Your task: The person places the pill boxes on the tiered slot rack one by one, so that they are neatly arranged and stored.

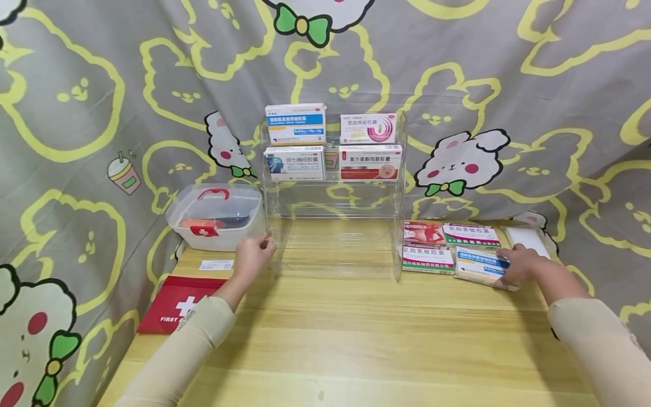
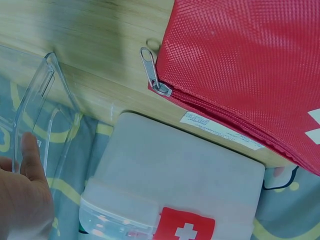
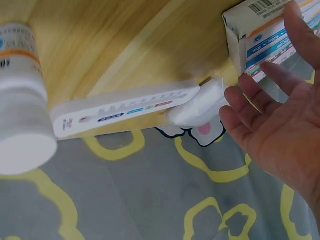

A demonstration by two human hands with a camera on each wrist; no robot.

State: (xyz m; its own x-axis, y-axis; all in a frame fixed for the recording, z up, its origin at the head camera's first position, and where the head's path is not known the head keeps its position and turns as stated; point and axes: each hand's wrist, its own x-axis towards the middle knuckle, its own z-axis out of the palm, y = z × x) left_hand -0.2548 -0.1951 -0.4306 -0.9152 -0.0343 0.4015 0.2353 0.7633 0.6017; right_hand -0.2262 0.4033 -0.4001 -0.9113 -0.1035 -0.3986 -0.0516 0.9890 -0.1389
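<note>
My left hand (image 1: 252,254) pinches the left side edge of a clear acrylic display rack (image 1: 335,216), thumb on the panel in the left wrist view. Four medicine boxes stand in the rack's upper two tiers, among them a blue-and-white box (image 1: 296,125) at top left. On the right, my right hand (image 1: 524,264) grips the right end of another blue-and-white medicine box (image 1: 480,264), thumb on one side and fingers on the other. Beside that box lie a green-and-white box (image 1: 427,260), a similar box (image 1: 471,235) and a red box (image 1: 423,232).
Left of the rack stands a translucent first-aid case (image 1: 244,234) with a red handle. A red first-aid pouch (image 1: 168,302) lies before it. The right wrist view shows a white bottle (image 3: 25,125), a slim white box (image 3: 125,110) and a white plastic packet (image 3: 200,105).
</note>
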